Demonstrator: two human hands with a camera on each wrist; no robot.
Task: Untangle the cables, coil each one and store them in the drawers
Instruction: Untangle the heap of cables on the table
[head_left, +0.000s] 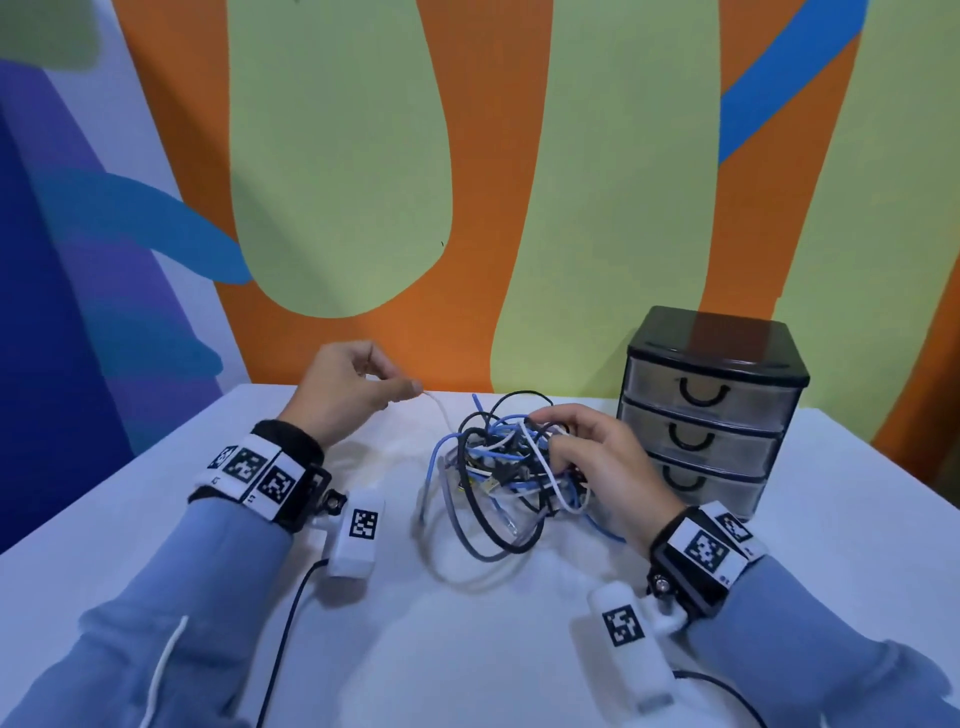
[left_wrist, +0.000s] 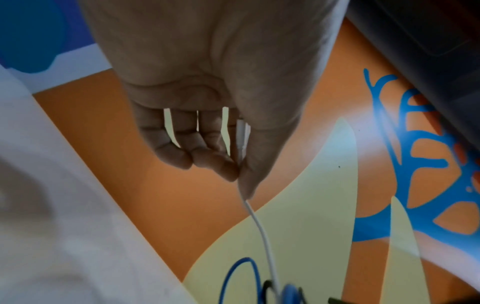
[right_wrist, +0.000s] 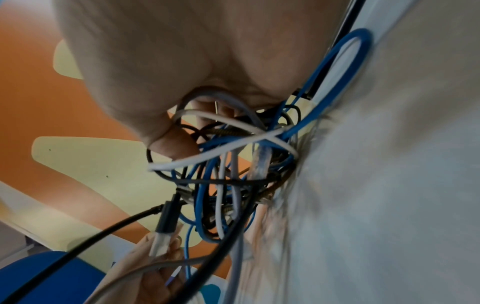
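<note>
A person's left hand (head_left: 353, 387) pinches the plug end of a white cable (head_left: 440, 415) between thumb and forefinger, drawing it out toward ten o'clock, while the right hand (head_left: 597, 457) curls its fingers into the tangle of cables (head_left: 498, 467) at the centre of the white counter (head_left: 467, 649), holding it in place. The work looks barely begun: black, blue, white and grey leads remain knotted together, none coiled. At two o'clock from the tangle, near the right hand, stands a black three-drawer unit (head_left: 711, 410), all its drawers pushed in; through the smoky translucent fronts no stored cable can be made out. Freeing, coiling and stowing every cable appears to lie ahead.
</note>
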